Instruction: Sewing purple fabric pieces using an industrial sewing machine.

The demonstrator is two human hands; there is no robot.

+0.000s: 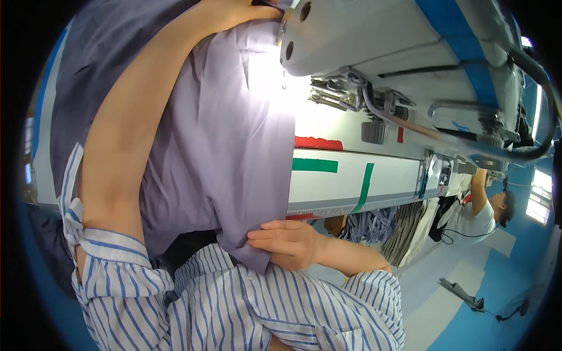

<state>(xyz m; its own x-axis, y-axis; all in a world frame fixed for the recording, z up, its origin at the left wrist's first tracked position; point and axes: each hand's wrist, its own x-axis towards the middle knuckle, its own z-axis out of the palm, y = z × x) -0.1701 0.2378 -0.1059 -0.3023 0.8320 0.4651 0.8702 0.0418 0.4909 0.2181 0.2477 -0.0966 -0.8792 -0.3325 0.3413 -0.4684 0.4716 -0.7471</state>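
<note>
A mauve-purple piece of fabric (222, 134) is spread over the bed of a sewing machine (363, 41) and hangs down over the near table edge toward my lap. My left hand (234, 13) lies on its far part, beside the machine head. The thumb and a finger are stretched apart; the rest is cut off by the top of the view. Close to my body, my right hand (290, 243) is closed on the fabric's near right edge, fingers together and thumb hidden. Bright lamp light washes out the needle area.
Green tape (363, 187) and red tape (319, 143) mark the white bed, and a ruler strip (333, 212) runs along its front edge. Right of it hang strips of cloth (369, 225). Another person (474, 216) works farther right. A cable (535, 149) loops by the machine.
</note>
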